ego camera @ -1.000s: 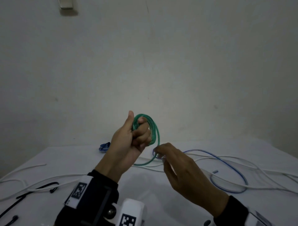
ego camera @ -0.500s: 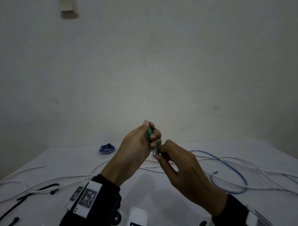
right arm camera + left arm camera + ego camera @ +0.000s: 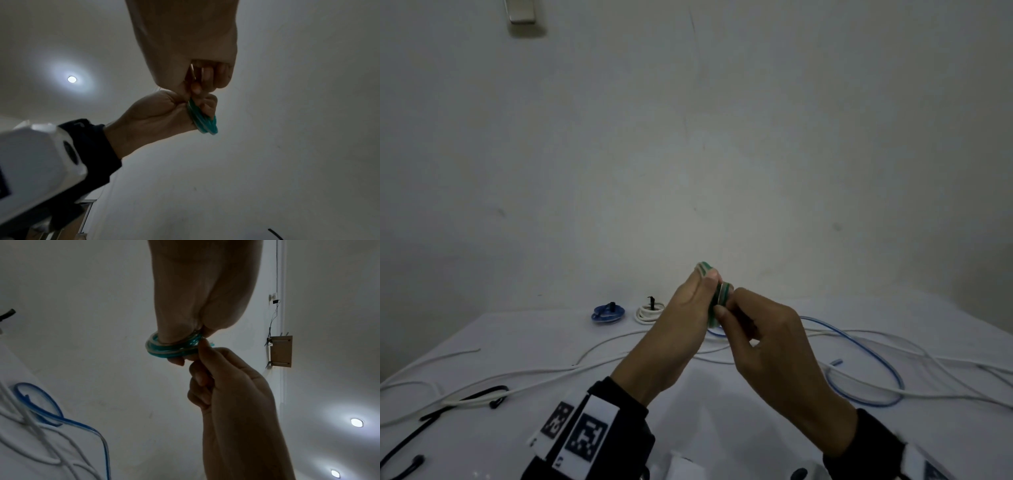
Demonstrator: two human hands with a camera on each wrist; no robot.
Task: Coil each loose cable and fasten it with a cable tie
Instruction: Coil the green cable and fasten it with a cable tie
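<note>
Hands meet in the air in front of me, above the white table (image 3: 722, 428). My left hand (image 3: 681, 318) has its fingers curled round the green cable coil (image 3: 722, 298) and grips it, with the loops standing on edge between thumb and fingers. My right hand (image 3: 767, 339) touches the coil from its right side; the thumb and first finger pinch at the rim of the loops, and the other fingers are folded in. I cannot tell if a tie is between these fingertips.

Just under and to the right of my right hand, a loose blue cable (image 3: 873, 370) lies in a wide loop on the table, and several loose white cables (image 3: 551, 371) cross it and run away to both sides. Far to the left of my left hand, near the table edge, lie black cable ties (image 3: 465, 402).

Beyond my left hand, near the back edge of the table, a coiled blue cable (image 3: 607, 313) and a coiled white cable (image 3: 650, 312) sit beside each other, each with a dark tie standing up. Behind them is the plain wall (image 3: 688, 137).
</note>
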